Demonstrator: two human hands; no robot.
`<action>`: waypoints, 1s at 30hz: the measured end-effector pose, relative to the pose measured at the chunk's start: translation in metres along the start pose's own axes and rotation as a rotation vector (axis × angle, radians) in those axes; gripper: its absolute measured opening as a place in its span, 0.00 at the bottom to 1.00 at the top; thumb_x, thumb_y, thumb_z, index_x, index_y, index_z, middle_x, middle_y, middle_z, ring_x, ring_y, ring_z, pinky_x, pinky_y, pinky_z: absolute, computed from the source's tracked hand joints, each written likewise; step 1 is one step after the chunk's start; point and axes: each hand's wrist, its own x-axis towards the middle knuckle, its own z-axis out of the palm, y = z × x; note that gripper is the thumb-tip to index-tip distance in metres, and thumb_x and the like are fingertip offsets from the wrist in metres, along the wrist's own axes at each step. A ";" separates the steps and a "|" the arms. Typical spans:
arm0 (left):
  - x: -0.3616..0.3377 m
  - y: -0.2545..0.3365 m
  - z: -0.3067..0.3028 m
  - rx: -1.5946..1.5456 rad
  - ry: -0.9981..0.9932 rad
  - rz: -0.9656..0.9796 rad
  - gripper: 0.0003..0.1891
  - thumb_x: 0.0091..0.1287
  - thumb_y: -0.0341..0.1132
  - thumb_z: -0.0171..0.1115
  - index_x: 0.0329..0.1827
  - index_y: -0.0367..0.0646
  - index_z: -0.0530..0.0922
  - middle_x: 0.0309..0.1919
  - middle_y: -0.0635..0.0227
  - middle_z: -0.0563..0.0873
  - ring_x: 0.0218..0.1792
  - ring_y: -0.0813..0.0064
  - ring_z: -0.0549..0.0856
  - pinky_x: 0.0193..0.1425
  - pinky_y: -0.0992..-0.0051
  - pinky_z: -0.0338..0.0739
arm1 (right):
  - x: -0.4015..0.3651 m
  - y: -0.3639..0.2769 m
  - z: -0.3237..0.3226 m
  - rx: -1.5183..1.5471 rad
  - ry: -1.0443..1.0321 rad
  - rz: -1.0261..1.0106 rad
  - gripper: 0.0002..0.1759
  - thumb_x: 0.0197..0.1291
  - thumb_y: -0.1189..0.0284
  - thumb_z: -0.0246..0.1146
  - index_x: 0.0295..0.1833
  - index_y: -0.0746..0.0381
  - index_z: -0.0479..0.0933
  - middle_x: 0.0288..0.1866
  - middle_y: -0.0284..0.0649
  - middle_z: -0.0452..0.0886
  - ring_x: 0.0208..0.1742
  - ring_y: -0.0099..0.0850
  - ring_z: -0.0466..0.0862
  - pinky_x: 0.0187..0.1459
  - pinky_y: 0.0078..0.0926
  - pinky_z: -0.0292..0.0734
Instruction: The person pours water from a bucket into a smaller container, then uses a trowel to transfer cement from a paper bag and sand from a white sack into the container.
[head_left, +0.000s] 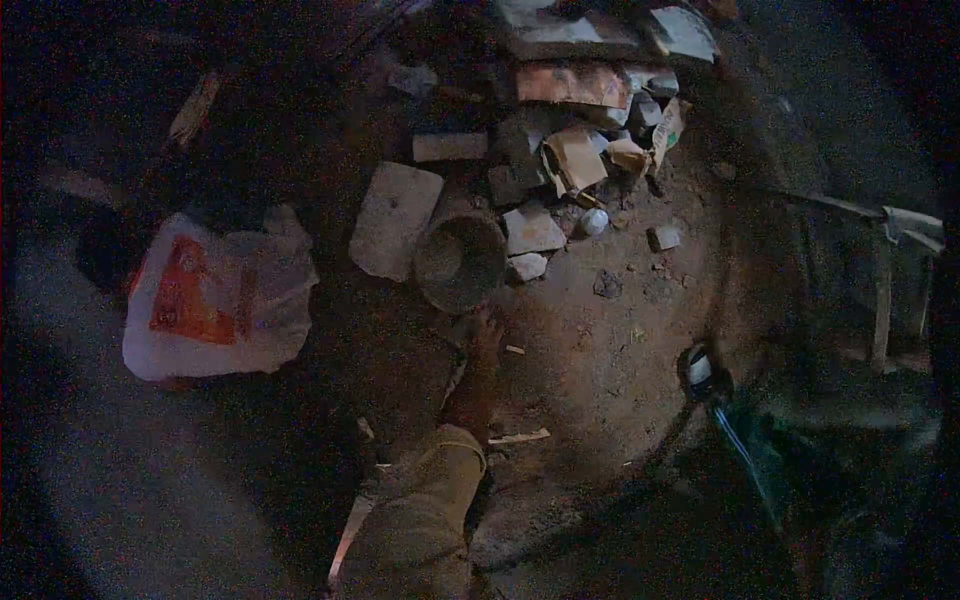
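Neither my left hand nor my right hand can be made out in this dark view. A bare foot [485, 340], below a khaki trouser leg [415, 510], rests on the dirt floor with its toes near a round grey bowl [460, 262]. A flat pale slab [397, 220] lies just left of the bowl. Smaller pale pieces [533, 229] lie to its right. At the left is a white plastic bag [275, 300] with orange print; whether anything holds it is hidden in shadow.
Torn cardboard [576, 162], a brick-like block [450, 147] and an orange-brown packet [572, 84] lie farther back. A wooden frame [882, 290] stands at the right. A dark object with a pale patch [699, 368] is at lower right, its nature unclear.
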 end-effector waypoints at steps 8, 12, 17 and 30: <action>0.087 -0.027 0.147 0.591 0.302 0.028 0.42 0.65 0.37 0.63 0.78 0.54 0.46 0.77 0.60 0.43 0.73 0.54 0.55 0.74 0.54 0.56 | -0.014 -0.073 0.012 -0.134 -0.102 -0.083 0.15 0.63 0.61 0.61 0.44 0.62 0.78 0.44 0.43 0.77 0.31 0.34 0.81 0.35 0.37 0.80; 0.154 -0.026 0.305 0.890 0.572 -0.040 0.40 0.67 0.38 0.61 0.77 0.57 0.46 0.77 0.63 0.44 0.73 0.54 0.57 0.73 0.54 0.59 | -0.023 -0.114 0.021 -0.214 -0.194 -0.180 0.15 0.63 0.61 0.61 0.44 0.62 0.78 0.43 0.43 0.78 0.31 0.34 0.81 0.35 0.37 0.80; 0.125 -0.035 0.378 1.033 0.108 0.267 0.36 0.68 0.42 0.60 0.76 0.54 0.53 0.75 0.63 0.50 0.70 0.53 0.64 0.70 0.51 0.62 | -0.028 -0.135 0.011 -0.311 -0.347 -0.331 0.15 0.63 0.61 0.61 0.44 0.62 0.78 0.41 0.43 0.78 0.31 0.34 0.81 0.35 0.36 0.80; -0.012 -0.157 0.776 0.848 0.946 0.582 0.34 0.65 0.52 0.62 0.69 0.44 0.64 0.62 0.65 0.74 0.60 0.64 0.75 0.63 0.49 0.63 | -0.024 -0.233 0.059 -1.232 -0.967 -0.613 0.15 0.63 0.60 0.61 0.43 0.62 0.78 0.35 0.42 0.79 0.31 0.35 0.81 0.34 0.36 0.80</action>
